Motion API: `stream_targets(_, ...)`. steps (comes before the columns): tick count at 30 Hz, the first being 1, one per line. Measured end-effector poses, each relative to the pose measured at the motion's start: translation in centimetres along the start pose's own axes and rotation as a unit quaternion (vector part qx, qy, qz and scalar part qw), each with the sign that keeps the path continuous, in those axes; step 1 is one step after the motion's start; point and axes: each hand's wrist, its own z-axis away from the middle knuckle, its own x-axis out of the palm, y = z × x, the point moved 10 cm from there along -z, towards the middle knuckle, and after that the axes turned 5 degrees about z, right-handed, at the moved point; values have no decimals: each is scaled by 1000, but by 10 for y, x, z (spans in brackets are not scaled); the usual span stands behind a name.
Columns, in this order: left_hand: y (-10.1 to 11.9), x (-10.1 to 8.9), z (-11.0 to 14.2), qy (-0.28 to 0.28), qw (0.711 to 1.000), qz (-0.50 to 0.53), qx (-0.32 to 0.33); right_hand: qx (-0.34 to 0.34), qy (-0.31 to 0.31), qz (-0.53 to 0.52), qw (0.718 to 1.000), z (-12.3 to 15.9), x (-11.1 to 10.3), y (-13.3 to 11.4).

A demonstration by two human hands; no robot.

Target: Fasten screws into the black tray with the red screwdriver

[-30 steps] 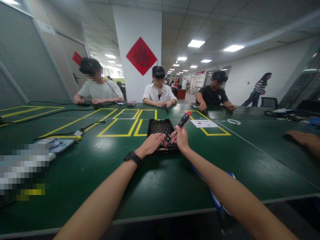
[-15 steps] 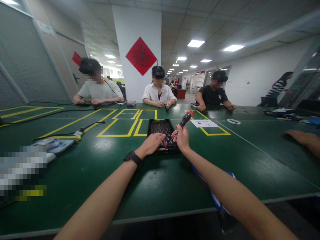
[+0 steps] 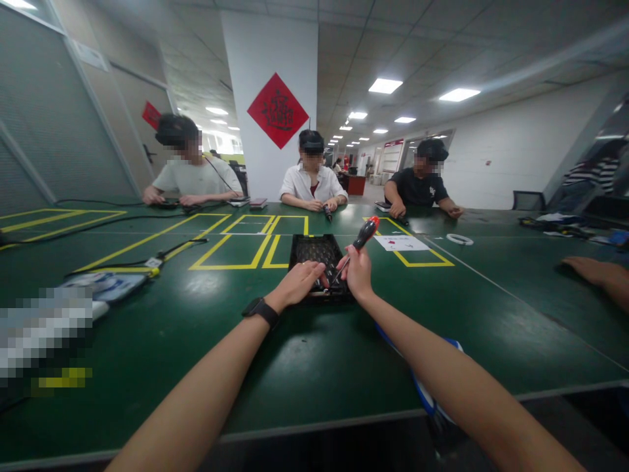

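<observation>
A shallow black open casing (image 3: 319,249) with a patterned inside lies on the green table in front of me. My right hand (image 3: 358,270) is closed round a screwdriver (image 3: 367,232) with a black and red handle. Its thin shaft slants down and left, the tip near the casing's near edge. My left hand (image 3: 305,278) rests over the casing's left side, fingers bent inward close to the screwdriver tip. They look closed, but what they hold, if anything, is too small to make out.
Yellow tape (image 3: 226,267) marks boxes on the table (image 3: 196,341). A printed sheet (image 3: 400,243) and a white ring (image 3: 459,240) lie to the right. Another person's hand (image 3: 590,269) rests at far right. Three people sit opposite. A pouch (image 3: 105,286) and cables lie left.
My hands, the screwdriver and the casing look almost unmoved. In the background at right, a person in a striped top has walked further right, uncovering a chair.
</observation>
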Motion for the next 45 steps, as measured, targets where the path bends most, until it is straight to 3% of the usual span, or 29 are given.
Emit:
stream_targets(14, 1, 7, 0, -28, 998, -53, 10, -14, 3, 6, 1000, 1, 0, -2)
stream_targets(22, 8, 5, -5, 13, 997, -62, 35, -35, -6, -1, 999, 4, 4, -12)
stream_targets(26, -4, 11, -7, 32, 999, -16, -4, -34, -29, -27, 999, 7, 10, -16)
stream_targets(32, -15, 14, -6, 29, 998, 43, -26, -4, -112, -100, 989, 9, 29, -14)
stream_targets(37, -20, 13, -7, 56, 996, 68, -26, -7, -119, -106, 987, 9, 32, -12)
stream_targets(41, -26, 13, -7, 69, 994, 71, -42, -16, -135, -101, 986, 11, 35, -15)
stream_targets(45, -19, 13, -7, 47, 998, 43, -27, -19, -168, -101, 980, 13, 39, -16)
